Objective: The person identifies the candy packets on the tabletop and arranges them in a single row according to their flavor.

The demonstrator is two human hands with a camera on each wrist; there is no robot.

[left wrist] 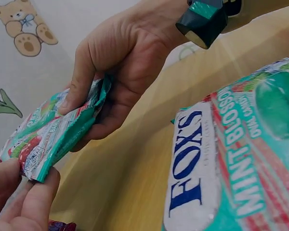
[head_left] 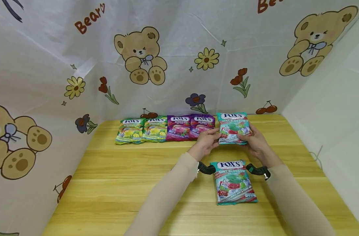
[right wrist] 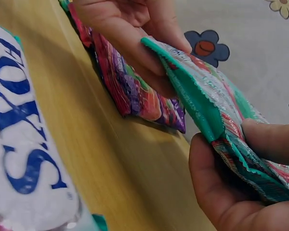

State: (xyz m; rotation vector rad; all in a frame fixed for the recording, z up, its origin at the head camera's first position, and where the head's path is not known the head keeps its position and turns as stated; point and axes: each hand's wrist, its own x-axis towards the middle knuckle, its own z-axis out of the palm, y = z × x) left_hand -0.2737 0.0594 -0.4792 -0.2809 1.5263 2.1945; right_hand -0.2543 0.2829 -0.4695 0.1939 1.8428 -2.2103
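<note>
Both hands hold one teal Fox's Mint Blossom candy bag (head_left: 233,128) at the back of the wooden table, right of the purple bags. My left hand (head_left: 205,141) pinches its left lower edge between thumb and fingers. On the opposite side my right hand (head_left: 257,144) grips the bag, thumb over the front and fingers behind, as the left wrist view shows. The bag's lower edge is lifted off the table in the right wrist view. Between my forearms a second Mint Blossom bag (head_left: 234,183) lies flat, printed side up.
Left of the held bag stand two purple Berries bags (head_left: 178,128) and two green-yellow Spring Tea bags (head_left: 131,131), side by side along the back. A bear-printed curtain (head_left: 179,65) rises behind the table (head_left: 123,183). A white wall (head_left: 338,98) borders the right side.
</note>
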